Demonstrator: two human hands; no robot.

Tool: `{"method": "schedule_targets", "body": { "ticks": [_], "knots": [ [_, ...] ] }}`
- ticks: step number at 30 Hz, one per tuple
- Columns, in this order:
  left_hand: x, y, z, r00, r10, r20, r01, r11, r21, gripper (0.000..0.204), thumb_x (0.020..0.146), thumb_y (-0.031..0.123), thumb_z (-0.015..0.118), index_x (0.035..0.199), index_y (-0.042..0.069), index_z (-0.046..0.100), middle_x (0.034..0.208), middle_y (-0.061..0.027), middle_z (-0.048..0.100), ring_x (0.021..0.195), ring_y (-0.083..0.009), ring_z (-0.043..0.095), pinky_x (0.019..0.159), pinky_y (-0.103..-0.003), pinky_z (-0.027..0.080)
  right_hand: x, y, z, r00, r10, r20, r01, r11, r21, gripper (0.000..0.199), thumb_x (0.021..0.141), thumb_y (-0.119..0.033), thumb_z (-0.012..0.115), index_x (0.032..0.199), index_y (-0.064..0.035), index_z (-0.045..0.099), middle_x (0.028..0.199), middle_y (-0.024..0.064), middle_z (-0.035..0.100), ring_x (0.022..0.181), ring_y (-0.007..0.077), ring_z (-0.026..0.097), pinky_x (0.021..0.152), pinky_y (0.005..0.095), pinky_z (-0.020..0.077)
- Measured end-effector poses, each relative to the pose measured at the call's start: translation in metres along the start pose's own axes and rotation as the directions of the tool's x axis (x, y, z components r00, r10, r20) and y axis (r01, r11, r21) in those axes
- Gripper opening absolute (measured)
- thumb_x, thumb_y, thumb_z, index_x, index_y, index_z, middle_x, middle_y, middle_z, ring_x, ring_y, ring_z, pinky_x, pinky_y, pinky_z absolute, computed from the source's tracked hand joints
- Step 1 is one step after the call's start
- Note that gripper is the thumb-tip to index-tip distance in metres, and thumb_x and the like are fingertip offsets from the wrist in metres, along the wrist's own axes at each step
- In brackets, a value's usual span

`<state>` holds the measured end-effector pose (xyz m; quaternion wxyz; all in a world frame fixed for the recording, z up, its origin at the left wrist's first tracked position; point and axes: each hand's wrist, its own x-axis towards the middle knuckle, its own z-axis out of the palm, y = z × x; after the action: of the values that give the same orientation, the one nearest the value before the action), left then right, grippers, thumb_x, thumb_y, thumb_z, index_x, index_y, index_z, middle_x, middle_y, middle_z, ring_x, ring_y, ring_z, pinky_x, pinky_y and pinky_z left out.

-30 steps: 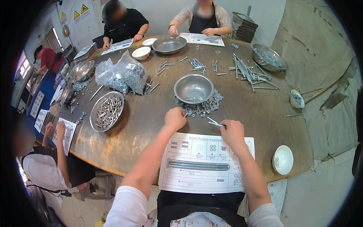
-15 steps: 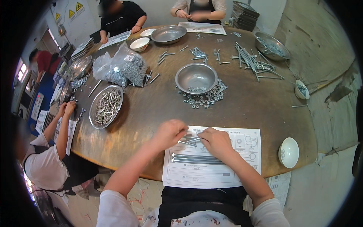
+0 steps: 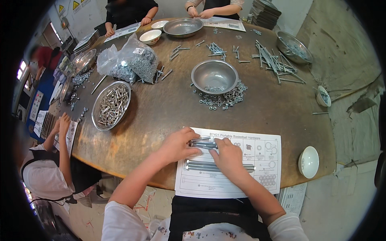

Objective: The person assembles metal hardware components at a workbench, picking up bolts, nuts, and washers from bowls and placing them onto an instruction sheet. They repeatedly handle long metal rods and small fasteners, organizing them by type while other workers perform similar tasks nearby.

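Observation:
A printed hardware sheet point(image 3: 257, 182) lies on the table in front of me. On its upper part a small bunch of short silver bolts point(image 3: 204, 143) lies side by side. My left hand point(image 3: 177, 145) curls its thumb and fingers around the left ends of these bolts. At their right ends, my right hand point(image 3: 228, 154) closes its fingertips against them. Below, long silver bolts point(image 3: 201, 165) lie across the sheet in a row, partly covered by my right hand and wrist.
A steel bowl point(image 3: 215, 76) stands among loose nuts point(image 3: 229, 98) ahead. An oval pan of bolts point(image 3: 113, 105) and a clear bag of hardware point(image 3: 138, 62) are at left. Long bolts point(image 3: 277, 64) lie far right, a white bowl point(image 3: 308, 162) near right. Co-workers sit around the table.
Both hands have settled lower around the short bolts, which now lie more evenly together. The left hand's fingers have opened from a raised pinch to wrap the bolt ends. The view has shifted slightly.

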<state>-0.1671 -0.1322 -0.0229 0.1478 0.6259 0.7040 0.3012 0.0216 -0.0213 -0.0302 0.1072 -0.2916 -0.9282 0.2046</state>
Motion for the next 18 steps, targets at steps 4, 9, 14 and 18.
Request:
{"method": "schedule_targets", "body": {
  "ticks": [4, 9, 14, 18],
  "knots": [
    [-0.003, -0.001, 0.001, 0.997, -0.054, 0.06, 0.056, 0.998, -0.041, 0.034, 0.079, 0.017, 0.076, 0.109, 0.005, 0.067, 0.103, -0.0089, 0.063, 0.077, -0.0237, 0.065, 0.071, -0.035, 0.053, 0.002, -0.007, 0.003, 0.999, 0.008, -0.037, -0.007, 1.0, 0.016, 0.028, 0.082, -0.019, 0.071, 0.104, -0.0027, 0.069, 0.086, 0.014, 0.066, 0.072, 0.0304, 0.066, 0.065, 0.0402, 0.0524],
    [-0.004, -0.005, 0.004, 0.998, -0.053, 0.043, 0.055, 0.998, -0.039, 0.03, 0.08, 0.015, 0.074, 0.108, 0.006, 0.068, 0.097, -0.0089, 0.062, 0.073, -0.0223, 0.064, 0.067, -0.034, 0.052, 0.004, 0.011, 0.007, 0.989, -0.09, -0.12, 0.095, 0.995, 0.039, 0.015, 0.083, -0.017, 0.07, 0.09, -0.0043, 0.069, 0.077, 0.012, 0.065, 0.067, 0.0297, 0.066, 0.062, 0.0402, 0.0531],
    [-0.006, -0.007, 0.006, 0.998, -0.066, 0.007, 0.066, 0.996, -0.062, 0.026, 0.082, 0.013, 0.071, 0.107, 0.006, 0.068, 0.095, -0.0087, 0.062, 0.072, -0.0223, 0.064, 0.066, -0.035, 0.051, 0.0, 0.015, -0.008, 0.981, -0.044, -0.19, 0.088, 0.97, 0.227, 0.011, 0.081, -0.014, 0.071, 0.088, -0.0049, 0.071, 0.078, 0.0106, 0.068, 0.067, 0.0278, 0.067, 0.062, 0.0375, 0.0535],
    [-0.007, -0.008, 0.004, 0.993, -0.107, 0.042, 0.111, 0.989, -0.098, 0.03, 0.082, 0.013, 0.071, 0.11, 0.006, 0.067, 0.095, -0.0088, 0.061, 0.074, -0.0227, 0.063, 0.068, -0.035, 0.051, -0.006, 0.009, -0.001, 0.987, -0.1, -0.129, 0.121, 0.978, 0.169, 0.014, 0.081, -0.014, 0.071, 0.091, -0.0047, 0.069, 0.082, 0.0104, 0.067, 0.066, 0.0277, 0.066, 0.061, 0.0373, 0.053]
  ]
}}
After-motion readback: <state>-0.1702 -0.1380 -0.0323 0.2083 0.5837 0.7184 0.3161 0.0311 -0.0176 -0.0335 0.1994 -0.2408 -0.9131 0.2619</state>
